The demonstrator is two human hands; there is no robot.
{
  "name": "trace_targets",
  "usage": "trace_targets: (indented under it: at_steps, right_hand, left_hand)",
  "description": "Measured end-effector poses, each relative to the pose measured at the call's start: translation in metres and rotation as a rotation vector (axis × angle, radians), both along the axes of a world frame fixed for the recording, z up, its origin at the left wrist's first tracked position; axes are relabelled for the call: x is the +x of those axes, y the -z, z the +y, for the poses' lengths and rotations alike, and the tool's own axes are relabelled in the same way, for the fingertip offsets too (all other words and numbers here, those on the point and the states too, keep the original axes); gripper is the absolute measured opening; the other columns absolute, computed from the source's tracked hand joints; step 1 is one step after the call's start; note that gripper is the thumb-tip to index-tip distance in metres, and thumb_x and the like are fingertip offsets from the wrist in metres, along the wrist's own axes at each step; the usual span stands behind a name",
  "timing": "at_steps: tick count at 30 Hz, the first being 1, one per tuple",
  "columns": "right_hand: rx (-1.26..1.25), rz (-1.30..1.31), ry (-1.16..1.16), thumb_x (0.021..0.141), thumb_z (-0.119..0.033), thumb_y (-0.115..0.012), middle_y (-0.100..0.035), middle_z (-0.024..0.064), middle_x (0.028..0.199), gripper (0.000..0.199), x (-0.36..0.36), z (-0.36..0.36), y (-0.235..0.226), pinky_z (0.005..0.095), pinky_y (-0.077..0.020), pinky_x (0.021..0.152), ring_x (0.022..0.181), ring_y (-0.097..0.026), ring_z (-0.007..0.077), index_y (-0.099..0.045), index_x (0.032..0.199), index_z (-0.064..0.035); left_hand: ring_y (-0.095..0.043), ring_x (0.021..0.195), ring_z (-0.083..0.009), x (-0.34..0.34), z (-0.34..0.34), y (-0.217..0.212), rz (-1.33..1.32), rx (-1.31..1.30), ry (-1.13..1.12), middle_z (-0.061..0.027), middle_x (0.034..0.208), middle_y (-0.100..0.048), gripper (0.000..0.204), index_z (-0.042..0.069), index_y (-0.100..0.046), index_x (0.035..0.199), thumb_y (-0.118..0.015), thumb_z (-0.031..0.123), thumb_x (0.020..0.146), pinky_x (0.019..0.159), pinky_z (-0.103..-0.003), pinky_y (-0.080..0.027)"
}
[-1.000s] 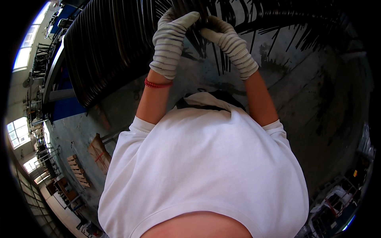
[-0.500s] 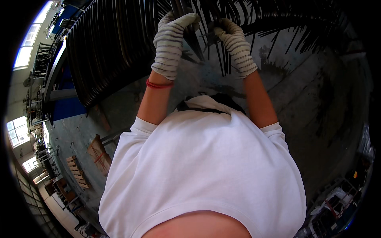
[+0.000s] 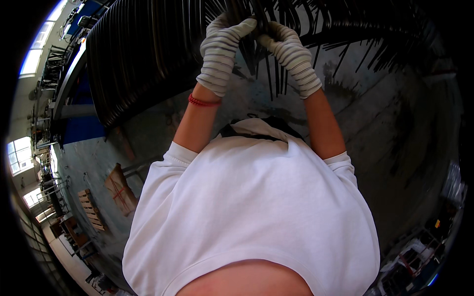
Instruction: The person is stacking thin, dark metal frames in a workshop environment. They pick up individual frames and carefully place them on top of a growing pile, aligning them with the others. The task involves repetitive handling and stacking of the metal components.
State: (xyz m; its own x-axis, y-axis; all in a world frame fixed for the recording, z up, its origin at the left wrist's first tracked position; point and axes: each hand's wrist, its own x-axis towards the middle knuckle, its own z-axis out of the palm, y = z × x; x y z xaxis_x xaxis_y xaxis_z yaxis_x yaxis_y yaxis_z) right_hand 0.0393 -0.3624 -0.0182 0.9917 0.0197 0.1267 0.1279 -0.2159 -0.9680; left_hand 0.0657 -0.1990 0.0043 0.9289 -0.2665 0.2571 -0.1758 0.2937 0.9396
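Both hands wear white gloves with dark stripes and reach up to the top middle of the view. My left hand is closed around dark bent metal tubes, its thumb lying across them. Close beside it, my right hand has its fingers curled in at the same dark tubes; its fingertips are partly hidden among them. Left of my hands hangs a dense row of curved black tubes. Thin straight tube ends point down below my right hand.
More black tubes fan out at the upper right. A wooden pallet and a brown wrapped package lie on the grey floor at left. Blue panels stand beside the row. Cluttered goods sit at lower right.
My left hand has moved slightly right and my right hand slightly left, bringing them closer together. The tubes between them have shifted a little.
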Motion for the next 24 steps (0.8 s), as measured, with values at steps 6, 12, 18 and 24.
trace_targets:
  at_steps: [6,12,18,24]
  right_hand:
    - [-0.012,-0.060,-0.022,0.083,-0.015,-0.068,-0.068,0.0086,0.101,0.030,0.002,0.004,0.000,0.0279,-0.0509,0.083,0.093,-0.064,0.0184,-0.063,0.109,-0.0020]
    - [-0.002,-0.016,-0.088,0.082,-0.016,-0.069,-0.068,0.0085,0.100,0.032,0.007,-0.010,-0.004,0.0289,-0.0511,0.081,0.091,-0.064,0.0182,-0.062,0.111,-0.0021]
    - [-0.007,-0.074,-0.033,0.083,-0.016,-0.068,-0.066,0.0102,0.103,0.039,0.007,0.011,-0.003,0.0273,-0.0494,0.082,0.093,-0.062,0.0172,-0.058,0.116,-0.0006]
    - [0.240,0.061,-0.131,0.086,-0.006,-0.061,-0.064,0.0118,0.112,0.035,-0.002,0.013,-0.010,0.0277,-0.0472,0.088,0.101,-0.060,0.0177,-0.055,0.120,0.0016]
  left_hand:
    - [-0.064,0.075,-0.0088,0.020,0.012,0.036,-0.010,0.022,-0.173,-0.0060,0.090,-0.067,0.029,-0.002,-0.055,0.115,-0.060,0.012,0.090,0.066,-0.017,-0.053]
    - [-0.063,0.075,-0.0079,-0.007,-0.008,-0.001,-0.086,0.107,-0.192,-0.0041,0.089,-0.066,0.031,-0.002,-0.053,0.116,-0.061,0.013,0.090,0.068,-0.016,-0.052]
    - [-0.062,0.078,-0.0074,-0.002,-0.008,0.009,0.079,-0.059,-0.230,-0.0037,0.093,-0.065,0.031,-0.001,-0.054,0.113,-0.065,0.012,0.087,0.073,-0.018,-0.052]
    - [-0.061,0.078,-0.0055,-0.008,-0.008,-0.012,0.197,-0.085,-0.106,-0.0003,0.091,-0.066,0.022,0.003,-0.062,0.105,-0.067,0.011,0.086,0.071,-0.017,-0.050]
